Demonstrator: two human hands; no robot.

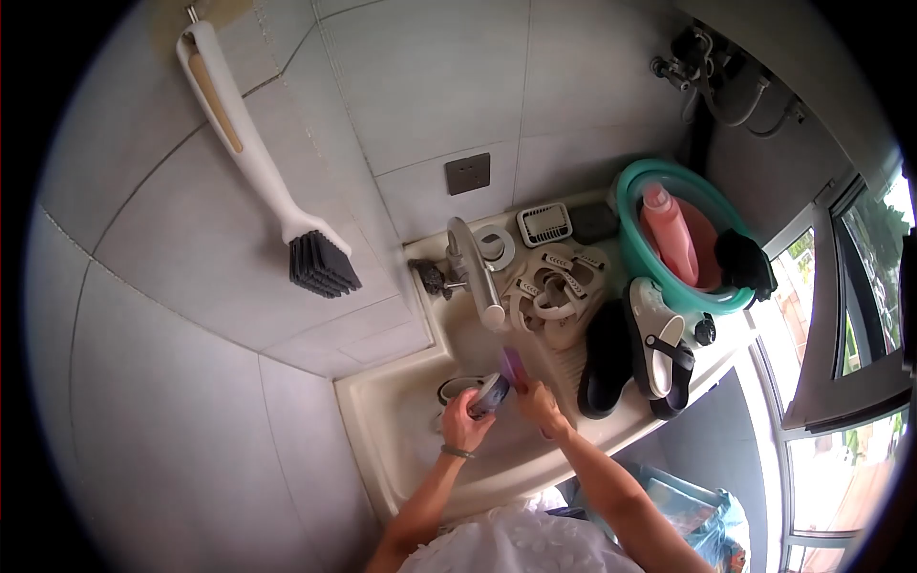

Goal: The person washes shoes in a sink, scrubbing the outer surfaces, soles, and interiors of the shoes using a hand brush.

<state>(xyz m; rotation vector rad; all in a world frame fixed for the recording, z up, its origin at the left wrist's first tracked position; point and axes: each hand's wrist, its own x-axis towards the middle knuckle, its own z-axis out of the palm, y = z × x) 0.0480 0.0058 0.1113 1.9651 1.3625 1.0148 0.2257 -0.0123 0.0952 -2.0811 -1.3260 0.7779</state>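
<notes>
Over the cream sink (358, 411), my left hand (464, 422) is wrapped round a small dark and white shoe (489, 395), tilted up. My right hand (541, 405) grips a pink-purple brush (515, 369), its head beside the shoe. Just above them is the spout of the metal faucet (475, 277). Another white item with a dark rim (458, 387) lies in the sink behind my left hand, partly hidden.
Right of the faucet lie beige sandals (559, 291), black slippers (604, 358) and a white clog (654, 339). A teal basin (630, 229) holds a pink bottle (671, 234). A white long-handled brush (248, 153) hangs on the left wall. A soap rack (544, 224) stands behind.
</notes>
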